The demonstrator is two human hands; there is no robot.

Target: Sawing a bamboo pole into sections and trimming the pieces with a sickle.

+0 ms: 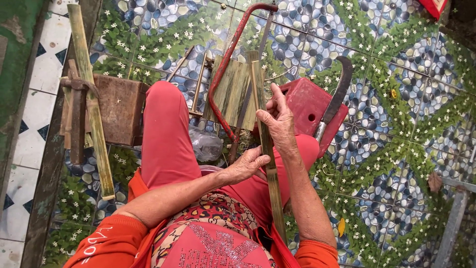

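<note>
Over the lap, close in, the left hand [246, 166] has its fingers curled round the lower part of a long bamboo strip [263, 129], and just above it the right hand [278, 121] pinches the same strip between thumb and bent fingers, both closed firmly on it. The strip runs upright from beside the hip, across the red-trousered knees, to its tip near the hoop of the saw. It looks light and stiff with some spring along its length (split edges like these may be sharp), so a hold on the flat faces near the middle seems safest. Beyond the knees a red-framed saw [223, 74] leans over a bundle of bamboo slats [233, 94]; a curved knife [334, 97] rests on a red stool [305, 104]. At the far left edge of the tiled floor [396, 149], a thick bamboo pole [91, 104] crosses a rusty block [121, 109].
</note>
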